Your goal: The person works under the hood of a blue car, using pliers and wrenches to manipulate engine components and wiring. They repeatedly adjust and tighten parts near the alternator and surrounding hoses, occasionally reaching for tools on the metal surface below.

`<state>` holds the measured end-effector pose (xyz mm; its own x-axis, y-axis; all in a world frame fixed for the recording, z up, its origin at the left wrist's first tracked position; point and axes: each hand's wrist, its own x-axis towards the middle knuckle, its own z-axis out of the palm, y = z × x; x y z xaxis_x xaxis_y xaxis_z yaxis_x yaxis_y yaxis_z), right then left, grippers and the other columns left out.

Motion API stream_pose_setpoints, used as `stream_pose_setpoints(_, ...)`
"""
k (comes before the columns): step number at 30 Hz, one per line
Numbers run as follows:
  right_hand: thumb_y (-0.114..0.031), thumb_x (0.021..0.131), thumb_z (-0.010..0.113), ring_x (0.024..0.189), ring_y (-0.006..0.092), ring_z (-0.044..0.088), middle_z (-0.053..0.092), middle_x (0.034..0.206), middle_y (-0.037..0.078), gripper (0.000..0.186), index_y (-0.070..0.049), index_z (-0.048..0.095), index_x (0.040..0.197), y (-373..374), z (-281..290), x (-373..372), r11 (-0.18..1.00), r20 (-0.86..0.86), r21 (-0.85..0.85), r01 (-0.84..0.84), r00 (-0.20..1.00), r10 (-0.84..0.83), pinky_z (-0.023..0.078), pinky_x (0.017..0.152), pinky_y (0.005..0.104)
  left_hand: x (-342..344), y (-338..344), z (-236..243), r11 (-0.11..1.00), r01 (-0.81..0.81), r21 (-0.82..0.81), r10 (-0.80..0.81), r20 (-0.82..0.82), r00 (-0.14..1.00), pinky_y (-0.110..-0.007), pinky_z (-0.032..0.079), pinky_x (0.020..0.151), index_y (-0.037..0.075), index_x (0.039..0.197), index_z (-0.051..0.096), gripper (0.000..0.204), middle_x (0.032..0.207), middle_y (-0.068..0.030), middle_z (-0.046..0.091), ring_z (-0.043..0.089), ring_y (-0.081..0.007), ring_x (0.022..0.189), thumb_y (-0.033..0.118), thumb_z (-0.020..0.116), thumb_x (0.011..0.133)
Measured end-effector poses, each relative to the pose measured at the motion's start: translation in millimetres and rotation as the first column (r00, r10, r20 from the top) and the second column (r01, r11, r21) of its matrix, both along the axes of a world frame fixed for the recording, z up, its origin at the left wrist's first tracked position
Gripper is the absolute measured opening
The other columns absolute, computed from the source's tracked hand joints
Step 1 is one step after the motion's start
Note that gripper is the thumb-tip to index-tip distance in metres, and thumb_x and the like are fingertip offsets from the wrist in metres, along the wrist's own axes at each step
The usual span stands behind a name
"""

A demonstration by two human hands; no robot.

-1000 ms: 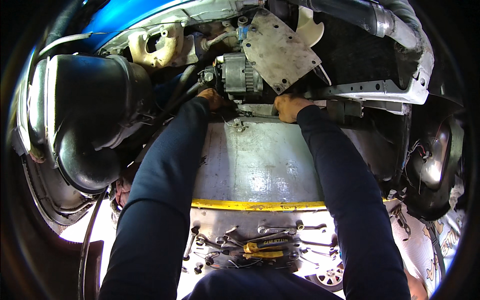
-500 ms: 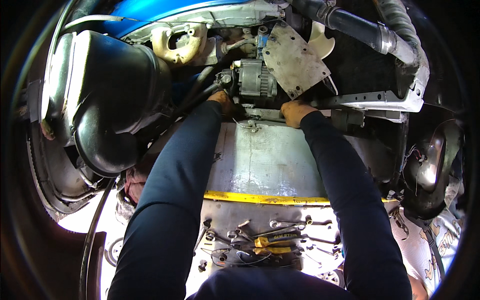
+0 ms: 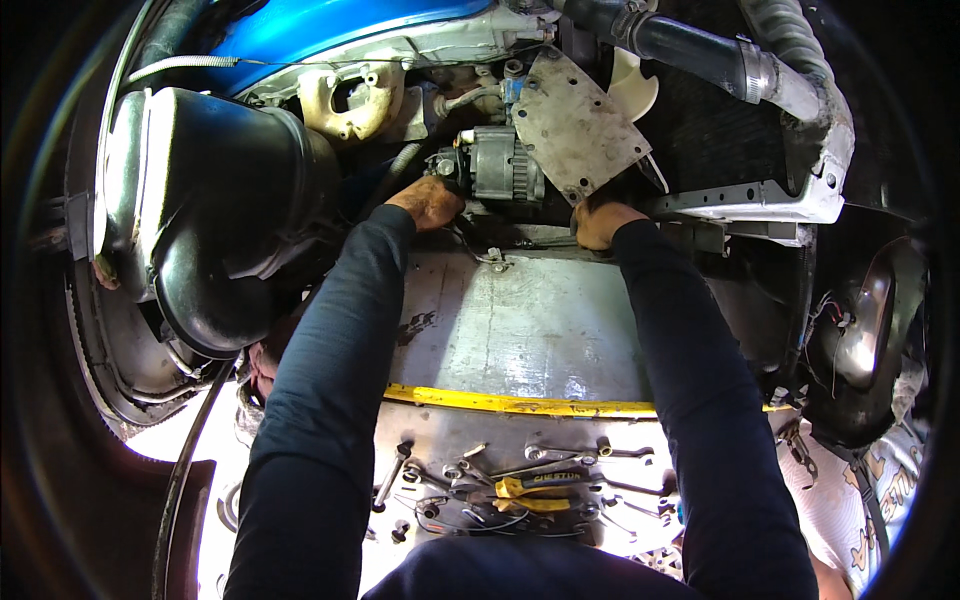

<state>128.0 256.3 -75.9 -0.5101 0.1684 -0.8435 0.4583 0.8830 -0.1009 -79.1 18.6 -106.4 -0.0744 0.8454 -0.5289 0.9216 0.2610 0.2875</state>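
My left hand point(image 3: 430, 203) is closed, fingers curled, at the left end of a grey finned alternator point(image 3: 497, 163). What it grips is hidden. Right of the alternator, my right hand point(image 3: 600, 224) reaches under the lower corner of a flat, bolted metal plate point(image 3: 580, 122). Its fingers look curled too, and whatever is in them cannot be made out. A thin wire point(image 3: 470, 246) runs down beside the left hand to a small fitting on the grey metal panel point(image 3: 500, 320) in front of both hands.
A large black air housing point(image 3: 210, 200) fills the left. At the upper right are a black hose point(image 3: 680, 50), a white fan blade point(image 3: 632, 88) and a metal bracket point(image 3: 740, 200). Below the panel's yellow edge point(image 3: 520, 406) lie several wrenches and yellow-handled pliers point(image 3: 535, 490).
My left hand has drawn slightly back and left, showing more of itself beside the alternator. The right hand has shifted a little right and toward me. The view has moved slightly.
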Motion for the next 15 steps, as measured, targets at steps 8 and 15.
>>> stream_pose_setpoints(8,-0.033,0.104,0.033,0.138,0.0425,0.050,0.052,0.148,0.026,0.056,0.000,0.054,0.143,-3,3,6,0.987,-0.043,0.028,0.156,0.987,-0.154,0.040,0.117,0.0448,20,11,-14,0.997,0.080,0.009,-0.080,-0.041,0.996,-0.042,0.058,0.085,0.005,0.090,0.079,0.027,0.098,-0.0181,0.076,0.074,-0.0347,0.097,0.019,0.055,0.089)
stream_pose_setpoints(15,-0.030,0.101,0.039,0.133,0.0420,0.055,0.057,0.143,0.028,0.051,0.001,0.063,0.134,2,1,4,0.997,-0.082,0.029,0.071,0.994,-0.068,0.045,0.112,0.0458,12,0,44,0.997,-0.048,-0.065,0.042,-0.097,0.994,-0.044,0.059,0.087,0.004,0.099,0.078,0.027,0.104,-0.0204,0.076,0.073,-0.0366,0.102,0.015,0.056,0.089)
